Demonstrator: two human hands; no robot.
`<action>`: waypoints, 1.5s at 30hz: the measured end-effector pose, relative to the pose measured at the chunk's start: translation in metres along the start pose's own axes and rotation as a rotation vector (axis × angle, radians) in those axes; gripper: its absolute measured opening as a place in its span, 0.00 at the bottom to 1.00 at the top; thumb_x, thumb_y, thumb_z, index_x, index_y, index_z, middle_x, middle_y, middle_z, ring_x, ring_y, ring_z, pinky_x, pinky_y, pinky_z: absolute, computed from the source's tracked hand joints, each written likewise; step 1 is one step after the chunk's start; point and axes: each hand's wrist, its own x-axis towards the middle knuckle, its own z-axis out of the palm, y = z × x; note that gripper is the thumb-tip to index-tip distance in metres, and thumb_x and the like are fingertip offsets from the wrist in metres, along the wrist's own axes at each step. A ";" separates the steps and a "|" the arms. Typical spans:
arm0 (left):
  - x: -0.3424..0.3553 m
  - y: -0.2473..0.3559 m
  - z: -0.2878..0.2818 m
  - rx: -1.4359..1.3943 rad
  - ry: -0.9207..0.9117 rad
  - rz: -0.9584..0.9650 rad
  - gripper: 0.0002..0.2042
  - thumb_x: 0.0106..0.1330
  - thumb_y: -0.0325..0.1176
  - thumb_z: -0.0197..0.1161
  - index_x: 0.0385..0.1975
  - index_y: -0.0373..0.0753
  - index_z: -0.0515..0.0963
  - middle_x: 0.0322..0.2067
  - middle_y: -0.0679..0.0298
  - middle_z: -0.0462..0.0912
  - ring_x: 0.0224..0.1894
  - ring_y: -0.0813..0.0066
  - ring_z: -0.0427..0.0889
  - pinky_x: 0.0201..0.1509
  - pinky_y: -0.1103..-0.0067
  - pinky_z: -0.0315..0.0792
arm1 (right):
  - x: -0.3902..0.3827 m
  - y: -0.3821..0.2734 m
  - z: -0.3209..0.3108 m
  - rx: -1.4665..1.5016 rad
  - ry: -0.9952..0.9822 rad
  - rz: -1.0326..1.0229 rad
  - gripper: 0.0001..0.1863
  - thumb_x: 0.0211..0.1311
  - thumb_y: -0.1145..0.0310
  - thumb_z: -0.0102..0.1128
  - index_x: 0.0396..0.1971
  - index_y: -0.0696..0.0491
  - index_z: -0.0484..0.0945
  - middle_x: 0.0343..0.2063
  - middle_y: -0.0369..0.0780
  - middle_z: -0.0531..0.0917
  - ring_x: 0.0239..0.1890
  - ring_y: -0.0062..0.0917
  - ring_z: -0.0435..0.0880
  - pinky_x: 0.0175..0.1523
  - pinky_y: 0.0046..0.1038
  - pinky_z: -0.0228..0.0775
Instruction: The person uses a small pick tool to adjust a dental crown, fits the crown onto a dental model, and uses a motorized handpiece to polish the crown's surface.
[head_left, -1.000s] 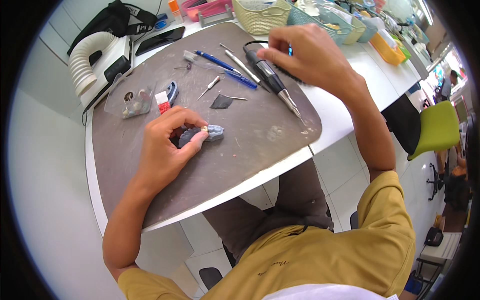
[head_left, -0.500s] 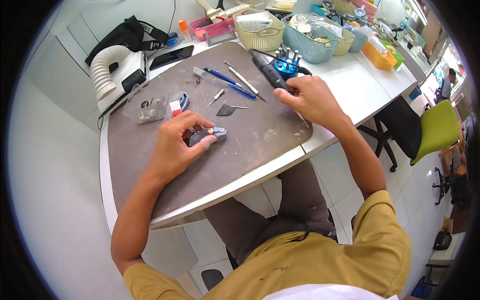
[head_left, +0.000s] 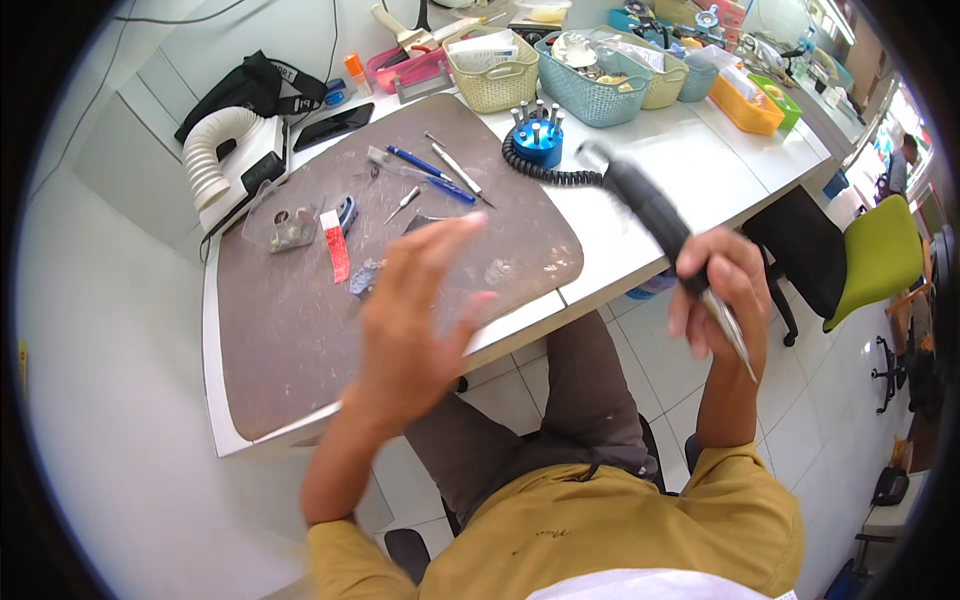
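In my right hand, over the floor beyond the table's right front edge, is a black rotary handpiece. My fingers wrap its lower part, and its thin metal tip points down toward me. My left hand is raised above the front of the brown mat, blurred, with fingers stretched and thumb apart. A grey dental model rests on the mat just behind that hand, partly hidden by it; its crown cannot be made out. Beside the model lies a red and white strip.
Several hand tools and pens lie on the mat. Left are a clear box and a white suction unit with a ribbed hose. A blue bur stand with a coiled cord is behind. Baskets line the back; a green chair stands right.
My left hand has let go of the dental model, leaving it on the mat, and moved right and toward me. My right hand has carried the handpiece right and nearer, off the table.
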 end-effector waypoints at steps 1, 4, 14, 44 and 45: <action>0.000 0.009 0.018 -0.017 0.010 0.078 0.37 0.58 0.24 0.72 0.71 0.38 0.66 0.64 0.51 0.73 0.63 0.50 0.75 0.67 0.63 0.70 | -0.006 0.003 0.004 0.187 -0.118 0.032 0.21 0.71 0.64 0.50 0.48 0.69 0.78 0.20 0.48 0.84 0.12 0.23 0.82 0.12 0.19 0.69; 0.006 0.042 0.064 -0.063 0.012 0.048 0.42 0.55 0.24 0.73 0.73 0.37 0.62 0.63 0.51 0.73 0.64 0.50 0.73 0.73 0.61 0.64 | -0.009 0.001 0.008 0.513 -0.358 0.095 0.22 0.72 0.64 0.47 0.45 0.74 0.73 0.22 0.59 0.83 0.14 0.34 0.86 0.14 0.25 0.77; 0.002 0.068 0.066 -1.271 -0.619 -0.388 0.21 0.65 0.36 0.71 0.53 0.33 0.75 0.37 0.62 0.81 0.35 0.76 0.80 0.41 0.77 0.74 | 0.035 -0.021 -0.013 -0.161 -0.702 -0.278 0.26 0.60 0.58 0.74 0.49 0.64 0.83 0.36 0.43 0.89 0.38 0.32 0.89 0.41 0.31 0.79; -0.055 0.057 0.092 -1.252 0.153 -0.883 0.18 0.78 0.41 0.57 0.56 0.31 0.73 0.42 0.52 0.87 0.38 0.66 0.90 0.40 0.77 0.83 | 0.149 0.051 0.118 -0.484 -0.471 -0.003 0.17 0.65 0.62 0.64 0.27 0.63 0.85 0.19 0.38 0.84 0.23 0.18 0.81 0.33 0.25 0.73; -0.055 0.057 0.093 -1.256 0.163 -0.869 0.18 0.78 0.42 0.58 0.55 0.31 0.73 0.42 0.52 0.87 0.38 0.67 0.90 0.40 0.77 0.83 | 0.152 0.051 0.122 -0.486 -0.473 0.000 0.17 0.65 0.62 0.64 0.27 0.63 0.85 0.19 0.38 0.84 0.23 0.18 0.81 0.33 0.25 0.73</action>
